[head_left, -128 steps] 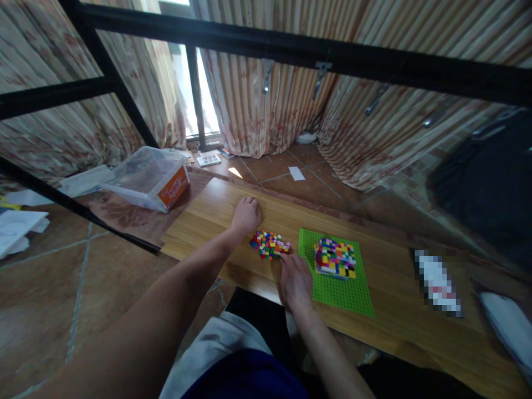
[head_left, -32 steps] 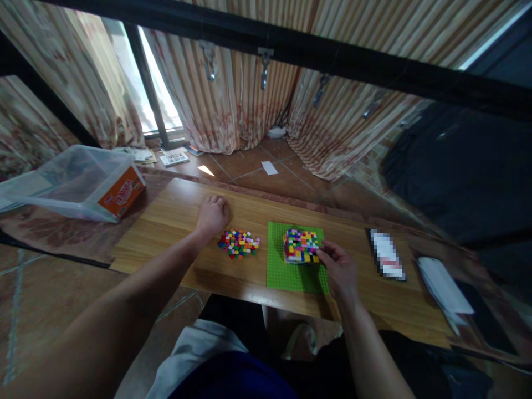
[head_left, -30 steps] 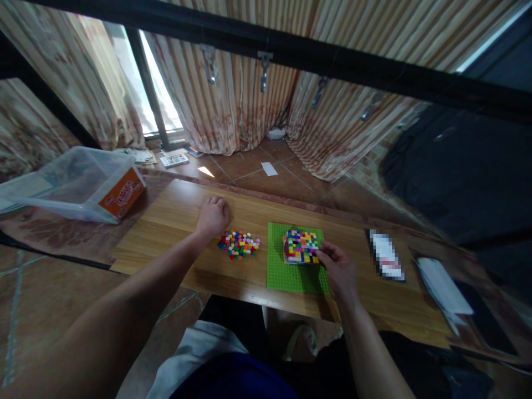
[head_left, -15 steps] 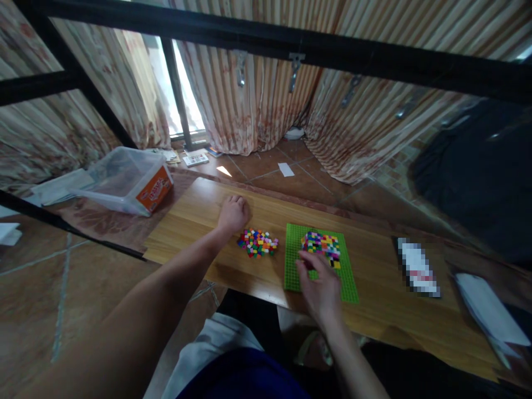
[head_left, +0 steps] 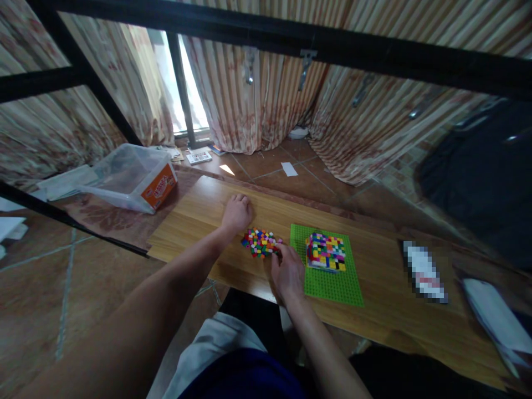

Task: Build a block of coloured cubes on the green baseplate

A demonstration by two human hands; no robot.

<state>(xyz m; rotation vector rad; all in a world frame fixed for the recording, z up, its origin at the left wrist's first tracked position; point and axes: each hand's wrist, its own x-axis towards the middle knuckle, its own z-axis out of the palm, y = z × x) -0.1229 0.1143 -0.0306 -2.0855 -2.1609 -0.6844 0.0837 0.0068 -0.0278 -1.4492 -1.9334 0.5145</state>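
Note:
A loose pile of small coloured toy bricks (head_left: pixel 260 244) lies on the wooden table. My left hand (head_left: pixel 238 213) rests palm down just behind the pile, fingers loosely bent and nothing visible in them. At the pile's right edge is my right hand (head_left: pixel 288 274), its index fingertip by the bricks and the thumb apart below it. No brick shows clearly between these fingers. To the right lies a green studded baseplate (head_left: pixel 332 291), bearing a multicoloured block of bricks (head_left: pixel 326 252) built in tight rows.
Wooden table (head_left: pixel 386 288) spans the front. A pixelated object (head_left: pixel 424 271) and a pale flat item (head_left: pixel 492 313) lie towards its right end. A clear plastic bin (head_left: pixel 133 177) with an orange label stands at left. A black metal bar (head_left: pixel 274 33) crosses above.
My right hand has moved left from the brick block on the baseplate to the loose pile, uncovering the block. My left hand stays in place. The view has shifted slightly.

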